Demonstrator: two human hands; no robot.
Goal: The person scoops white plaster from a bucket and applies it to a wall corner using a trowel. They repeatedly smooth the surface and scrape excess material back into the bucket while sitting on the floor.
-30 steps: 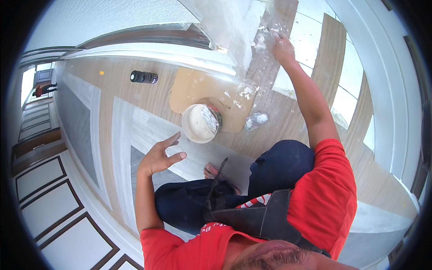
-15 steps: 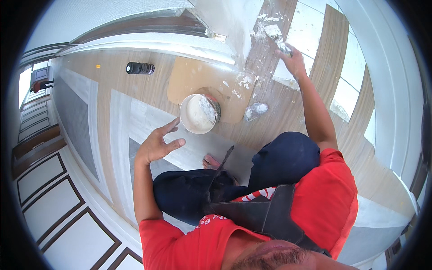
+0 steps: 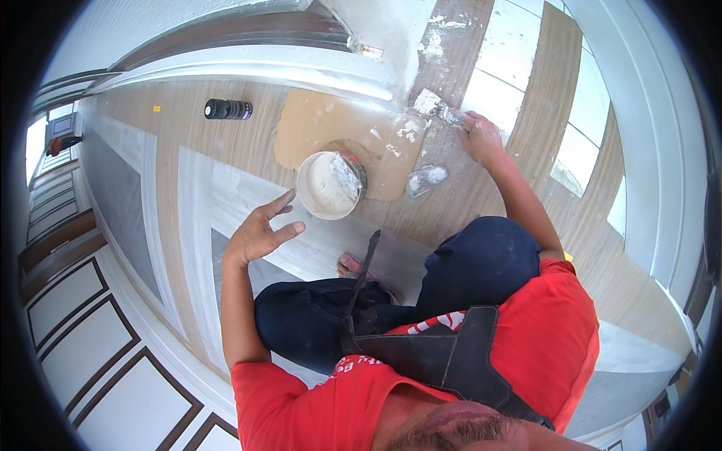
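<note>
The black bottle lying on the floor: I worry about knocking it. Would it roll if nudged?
Probably. The black bottle lies on its side on smooth floor, apart from both hands, with nothing beside it. Its round body would likely roll easily. It looks small, perhaps light.

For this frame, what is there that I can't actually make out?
All in the head view:
- Tool in the right hand: mostly hidden by the fingers; only a pale blade tip shows, so its kind is unclear.
- Bucket: white paste coats the inside; depth unreadable.
- Dark bottle: too small to identify its contents.
- Left foot: mostly hidden by the trouser leg and strap.
- Left hand: open, holds nothing; whether it touches the floor is unclear.
</note>
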